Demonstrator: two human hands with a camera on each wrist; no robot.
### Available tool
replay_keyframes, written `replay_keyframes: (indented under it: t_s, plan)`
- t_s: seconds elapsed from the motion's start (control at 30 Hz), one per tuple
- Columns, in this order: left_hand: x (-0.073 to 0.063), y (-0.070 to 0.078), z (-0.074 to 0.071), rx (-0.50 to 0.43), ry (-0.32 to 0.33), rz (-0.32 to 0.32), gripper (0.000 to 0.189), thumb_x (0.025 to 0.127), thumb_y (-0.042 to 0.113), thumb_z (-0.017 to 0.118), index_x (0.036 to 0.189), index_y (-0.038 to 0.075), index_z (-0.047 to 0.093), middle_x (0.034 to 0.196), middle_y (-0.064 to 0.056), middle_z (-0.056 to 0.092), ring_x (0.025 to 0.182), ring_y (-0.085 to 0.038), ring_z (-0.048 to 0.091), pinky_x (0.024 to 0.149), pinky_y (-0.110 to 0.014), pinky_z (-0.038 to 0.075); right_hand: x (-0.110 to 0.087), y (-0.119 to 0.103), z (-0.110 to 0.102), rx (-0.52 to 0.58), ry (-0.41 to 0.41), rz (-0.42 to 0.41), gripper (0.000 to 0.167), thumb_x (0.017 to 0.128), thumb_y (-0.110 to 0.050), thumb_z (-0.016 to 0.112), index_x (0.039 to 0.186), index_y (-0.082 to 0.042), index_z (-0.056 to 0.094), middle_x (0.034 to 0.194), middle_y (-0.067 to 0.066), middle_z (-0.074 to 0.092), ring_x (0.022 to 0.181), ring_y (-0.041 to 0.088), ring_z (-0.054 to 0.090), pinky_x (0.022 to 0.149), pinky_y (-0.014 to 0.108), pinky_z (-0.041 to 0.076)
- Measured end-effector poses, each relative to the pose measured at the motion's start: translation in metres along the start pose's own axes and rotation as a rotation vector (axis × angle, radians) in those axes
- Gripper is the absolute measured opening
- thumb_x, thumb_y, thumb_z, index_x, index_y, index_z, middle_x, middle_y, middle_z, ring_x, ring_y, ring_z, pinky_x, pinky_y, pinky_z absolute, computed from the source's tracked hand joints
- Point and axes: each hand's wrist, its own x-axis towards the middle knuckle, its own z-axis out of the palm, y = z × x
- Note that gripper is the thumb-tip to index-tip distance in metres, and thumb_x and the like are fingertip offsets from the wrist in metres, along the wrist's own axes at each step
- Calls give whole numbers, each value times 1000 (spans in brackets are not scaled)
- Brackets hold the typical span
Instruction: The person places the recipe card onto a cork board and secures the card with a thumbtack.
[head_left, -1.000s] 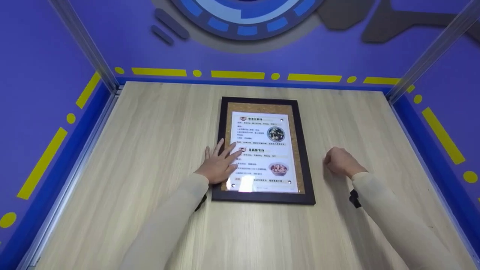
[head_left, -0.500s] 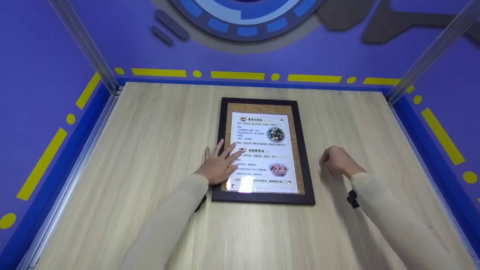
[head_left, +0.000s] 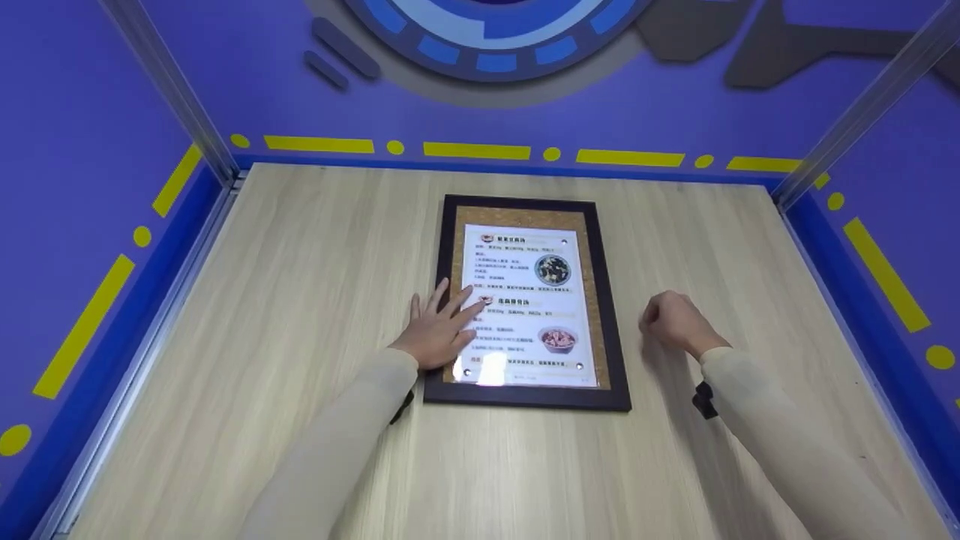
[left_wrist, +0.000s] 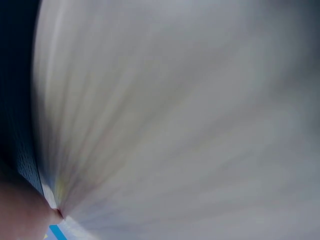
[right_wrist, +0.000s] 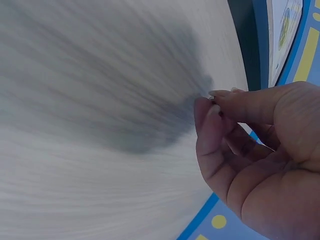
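Observation:
In the head view a dark-framed cork board (head_left: 525, 217) lies on the wooden table. A printed recipe sheet (head_left: 517, 322) covers much of its cork, with small round silver tacks (head_left: 579, 366) at three of its corners. My left hand (head_left: 439, 330) rests with fingers spread over the frame's left side and the sheet's edge. To the right of the board, my right hand (head_left: 675, 321) is held curled close above the table. In the right wrist view its thumb and fingertips pinch a small, mostly hidden thing (right_wrist: 213, 99) that looks like a tack.
Light wood tabletop (head_left: 300, 247) surrounds the board on every side. Blue-purple panels with yellow dashes, such as the back wall (head_left: 480, 120), enclose the table at the back, left and right. In the left wrist view the cream sleeve (left_wrist: 150, 125) fills most of the picture.
My right hand has shifted slightly left, toward the board, then stayed there. The left hand, the sheet and the board have kept their places.

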Motion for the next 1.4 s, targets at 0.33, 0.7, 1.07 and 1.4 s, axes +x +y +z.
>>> replay_keyframes:
  t_s: [0.33,0.7,1.07,1.4]
  plan:
    - [0,-1,1,-5,4,2,55,107,47,30,159,35,19,166,2,7,149,-35,-9,106,-74,0,2,0,1,1,-11,4,19,88,4,64,103,13,72,102,28,69,87,32,68,76,46,56]
    - [-1,0,-1,-6,12,8,54,108,45,31,159,33,21,166,2,8,149,-35,-8,106,-75,2,-2,-2,1,42,35,1,21,96,-1,59,108,13,68,106,27,67,93,36,66,80,49,54]
    - [-1,1,-1,-12,3,-6,55,107,47,31,159,35,20,166,3,7,149,-34,-10,106,-74,1,2,-4,0,41,41,2,25,98,0,48,109,13,68,101,23,68,80,25,62,68,38,52]
    - [-1,1,-2,1,-2,-1,55,107,47,30,159,36,18,166,3,6,149,-35,-10,106,-75,1,4,-8,1,100,20,13,23,100,0,50,110,11,67,102,21,68,79,22,62,63,32,51]
